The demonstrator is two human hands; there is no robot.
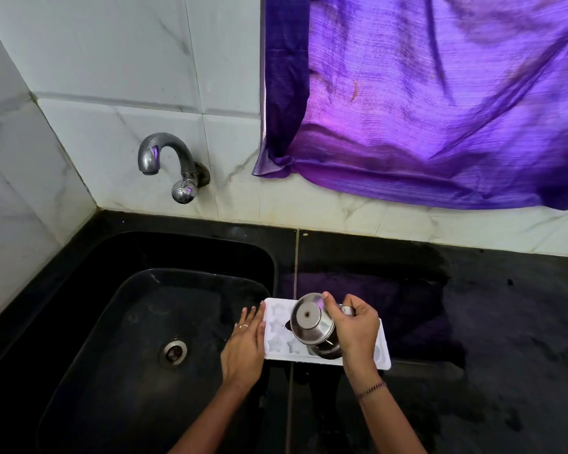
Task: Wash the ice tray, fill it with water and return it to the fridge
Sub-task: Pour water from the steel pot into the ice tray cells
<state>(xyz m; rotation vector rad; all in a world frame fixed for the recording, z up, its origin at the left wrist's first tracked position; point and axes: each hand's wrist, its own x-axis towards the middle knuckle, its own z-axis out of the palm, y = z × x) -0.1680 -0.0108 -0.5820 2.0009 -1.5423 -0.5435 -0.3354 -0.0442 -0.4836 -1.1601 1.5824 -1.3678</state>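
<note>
A white ice tray [383,353] with star-shaped cells lies flat on the black counter, just right of the sink. My left hand [245,347] rests with straight fingers against the tray's left edge. My right hand [354,326] grips the handle of a small steel vessel [310,321]. The vessel is tipped steeply over the middle of the tray, its round base facing the camera. Part of the tray is hidden under the vessel and my right hand. No stream of water is visible.
A black sink [138,322] with a steel drain [174,351] fills the lower left. A chrome tap [168,162] sticks out of the tiled wall above it. A purple curtain [440,103] hangs at the upper right. The black counter [505,322] stretches right, wet in patches.
</note>
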